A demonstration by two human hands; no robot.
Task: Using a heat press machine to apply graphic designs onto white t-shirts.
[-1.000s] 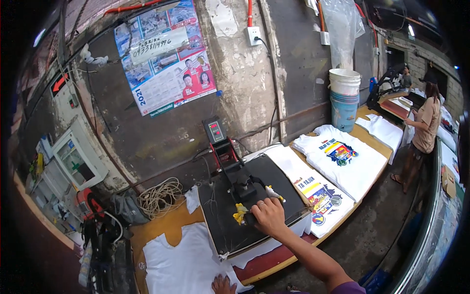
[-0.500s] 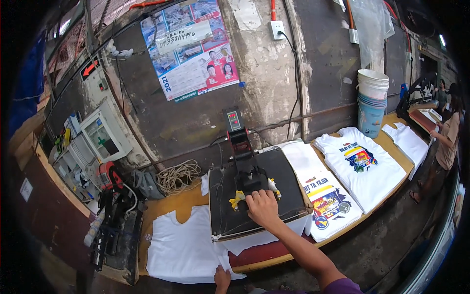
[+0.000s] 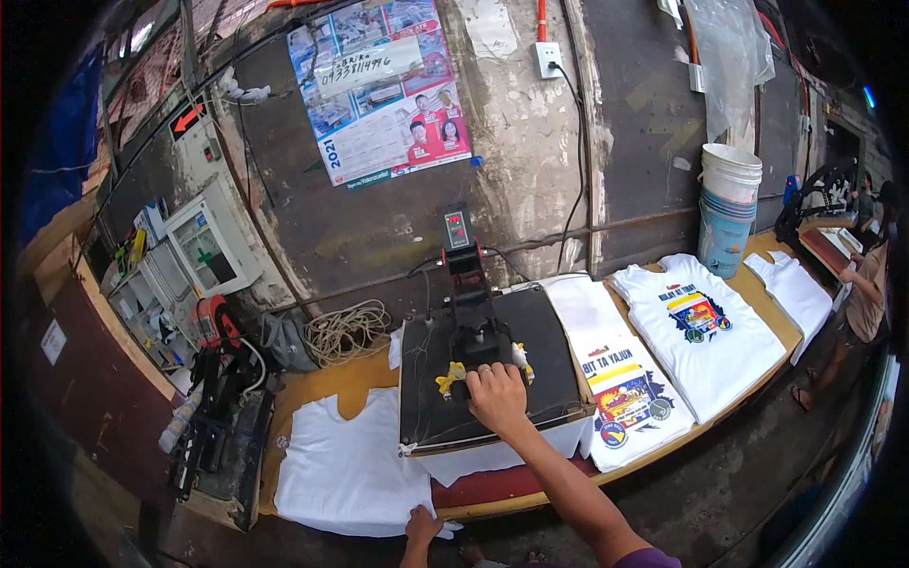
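My right hand (image 3: 496, 394) is wrapped round the handle at the front of a heat press (image 3: 426, 383). Yellow wrapping shows on the handle's left side, just beside my fingers. The dark top plate is lowered, and white cloth hangs out below its front edge. At the table's near edge my left hand (image 3: 423, 523) pinches the lower right corner of a plain white T-shirt (image 3: 346, 464), which lies flat to the left of the press. A small control box (image 3: 457, 229) with a red display stands at the back of the press.
Transfer sheets (image 3: 630, 402) with colourful print and a printed white shirt (image 3: 696, 322) lie right of the press. Farther along are stacked buckets (image 3: 729, 208) and another white shirt (image 3: 795, 289). Coiled rope (image 3: 348, 331) and a second press (image 3: 222, 407) are at left. A person (image 3: 866, 284) stands far right.
The view has shifted slightly. My right hand stays on the press handle and my left hand stays at the shirt's corner; the press plate looks unmoved.
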